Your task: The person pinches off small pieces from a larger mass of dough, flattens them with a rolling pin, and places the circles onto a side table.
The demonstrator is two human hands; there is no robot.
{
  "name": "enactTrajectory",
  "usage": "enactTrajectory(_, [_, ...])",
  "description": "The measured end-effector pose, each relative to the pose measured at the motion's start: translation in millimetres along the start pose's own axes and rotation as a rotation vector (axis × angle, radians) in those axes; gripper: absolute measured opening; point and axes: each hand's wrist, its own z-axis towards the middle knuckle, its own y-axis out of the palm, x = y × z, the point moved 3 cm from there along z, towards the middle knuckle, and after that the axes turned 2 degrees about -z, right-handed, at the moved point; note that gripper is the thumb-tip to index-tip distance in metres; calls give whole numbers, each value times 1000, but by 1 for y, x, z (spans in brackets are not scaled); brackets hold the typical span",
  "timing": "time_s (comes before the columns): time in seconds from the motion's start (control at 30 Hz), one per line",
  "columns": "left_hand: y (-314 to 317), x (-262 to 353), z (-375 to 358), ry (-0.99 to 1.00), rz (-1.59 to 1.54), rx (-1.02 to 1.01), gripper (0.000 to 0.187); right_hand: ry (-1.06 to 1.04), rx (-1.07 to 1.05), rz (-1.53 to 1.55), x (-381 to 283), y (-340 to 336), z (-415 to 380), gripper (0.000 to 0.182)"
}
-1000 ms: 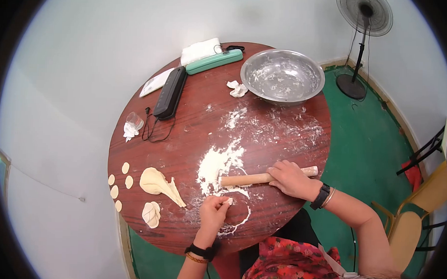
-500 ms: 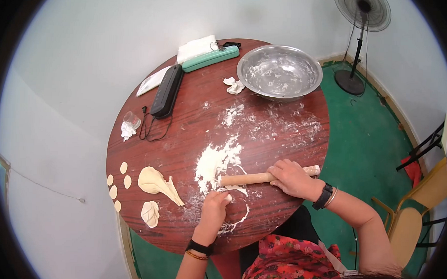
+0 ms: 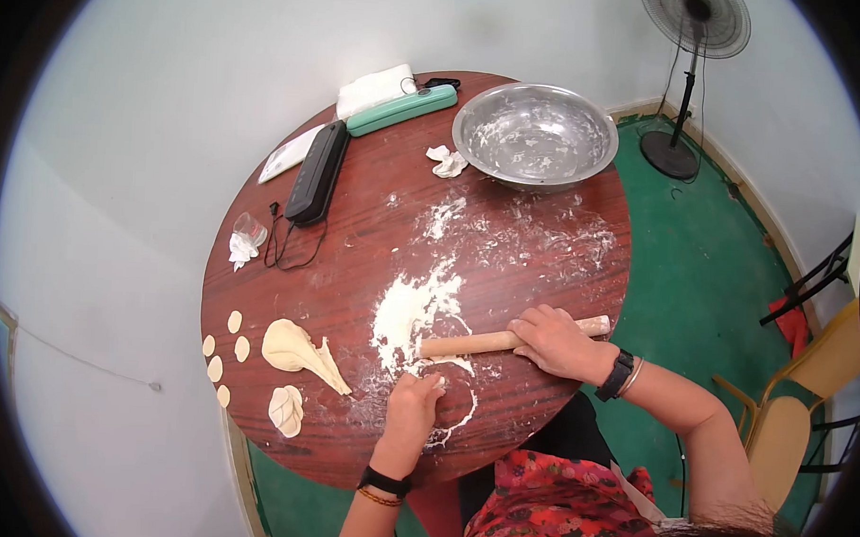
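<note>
While the right hand [image 3: 552,341] grips the rolling pin [image 3: 475,343], the left hand [image 3: 412,403] pinches dough [image 3: 437,383] just below it.

Bare worktop [image 3: 354,266] is lying open across the middle, between the black device [image 3: 315,175] with its cable and the flour pile [image 3: 411,310]. The steel bowl [image 3: 536,135] is blocking the far right edge. The rolling pin [image 3: 489,342] is barring the near centre. Dough pieces [image 3: 295,349] and small discs [image 3: 224,347] are crowding the near left rim.
</note>
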Motion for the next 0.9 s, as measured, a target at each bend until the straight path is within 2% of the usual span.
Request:
enactTrajectory(0.17, [-1,-11,4,-34,-70,-81,19,6,-9,-17,1,1,0,34])
enactTrajectory(0.37, [-3,-8,10,-136,-77,-69,18,-6,3,-36,-1,2,3,35])
enactTrajectory(0.57, [-11,11,2,-58,-42,-39,17,-7,-9,-41,2,5,3,35])
enactTrajectory(0.67, [-9,8,-6,-11,-53,56,15,-7,-14,-43,1,6,4,35])
enactTrajectory(0.77, [-10,8,-5,-98,-42,24,12,-12,0,-41,1,5,4,35])
enactTrajectory(0.9, [-12,6,6,23,-57,-43,9,-10,4,-36,1,4,4,35])
